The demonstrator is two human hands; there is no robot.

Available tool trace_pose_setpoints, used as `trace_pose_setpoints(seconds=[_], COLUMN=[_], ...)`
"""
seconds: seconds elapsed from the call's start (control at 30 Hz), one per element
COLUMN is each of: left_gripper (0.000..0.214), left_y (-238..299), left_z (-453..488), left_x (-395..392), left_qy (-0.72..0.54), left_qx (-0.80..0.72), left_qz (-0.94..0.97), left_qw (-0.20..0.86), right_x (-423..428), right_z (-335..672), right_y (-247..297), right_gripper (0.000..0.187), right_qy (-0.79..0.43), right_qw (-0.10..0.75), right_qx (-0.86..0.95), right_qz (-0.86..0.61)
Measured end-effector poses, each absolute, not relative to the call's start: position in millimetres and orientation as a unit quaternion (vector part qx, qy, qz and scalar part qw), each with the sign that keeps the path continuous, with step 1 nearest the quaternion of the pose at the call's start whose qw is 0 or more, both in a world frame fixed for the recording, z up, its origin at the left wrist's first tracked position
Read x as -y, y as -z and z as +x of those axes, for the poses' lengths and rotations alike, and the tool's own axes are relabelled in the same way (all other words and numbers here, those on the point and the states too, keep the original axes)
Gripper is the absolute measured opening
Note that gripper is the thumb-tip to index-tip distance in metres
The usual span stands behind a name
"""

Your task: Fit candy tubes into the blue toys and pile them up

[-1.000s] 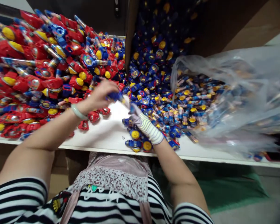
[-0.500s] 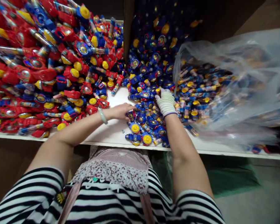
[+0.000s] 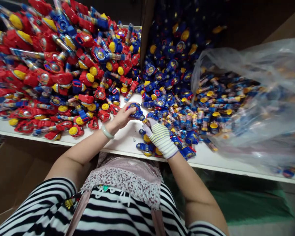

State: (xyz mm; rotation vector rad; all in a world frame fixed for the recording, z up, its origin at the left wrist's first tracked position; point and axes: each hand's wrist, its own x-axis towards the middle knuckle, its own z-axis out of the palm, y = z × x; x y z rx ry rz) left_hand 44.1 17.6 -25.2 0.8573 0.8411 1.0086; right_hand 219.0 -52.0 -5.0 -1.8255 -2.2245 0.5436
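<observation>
My bare left hand (image 3: 123, 117), with a pale bangle at the wrist, grips a round blue plastic toy (image 3: 135, 110) above the white shelf. My right hand (image 3: 160, 135), in a striped glove, pinches a small tube with a yellowish end (image 3: 146, 122) against the toy's narrow end. Whether the tube is inside the toy or only touching it, I cannot tell. Under and beside my right hand lie blue toys with yellow discs (image 3: 145, 148). Just beyond it is a heap of small printed tubes (image 3: 186, 118).
A large pile of red and blue toys with tubes (image 3: 64, 75) covers the left of the shelf (image 3: 123, 139). Behind a dark divider (image 3: 147, 29) are more blue toys (image 3: 172, 65). On the right, a clear plastic bag (image 3: 255, 59) spills tubes.
My left hand has lifted a blue toy from the heap and moved left. My right hand has come down and left to meet it with a tube. The view has shifted slightly.
</observation>
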Motion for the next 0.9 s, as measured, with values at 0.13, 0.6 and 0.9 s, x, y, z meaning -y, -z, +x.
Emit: trace_pose_setpoints(seconds=[0.13, 0.6, 0.9], left_gripper=[0.041, 0.04, 0.039], left_y=[25, 13, -61], left_z=[39, 32, -26], left_x=[-4, -6, -119], left_qy=[-0.486, -0.475, -0.612], left_qx=[-0.38, -0.411, -0.376], left_qz=[0.432, 0.535, 0.54], left_qw=[0.658, 0.565, 0.439], right_x=[49, 54, 12], right_z=[218, 207, 257], right_y=[0, 16, 16], right_gripper=[0.036, 0.034, 0.06], right_qy=[-0.18, -0.438, -0.441], right_qw=[0.108, 0.313, 0.403], right_qx=[0.76, 0.617, 0.646], right_qz=[-0.615, -0.574, -0.475])
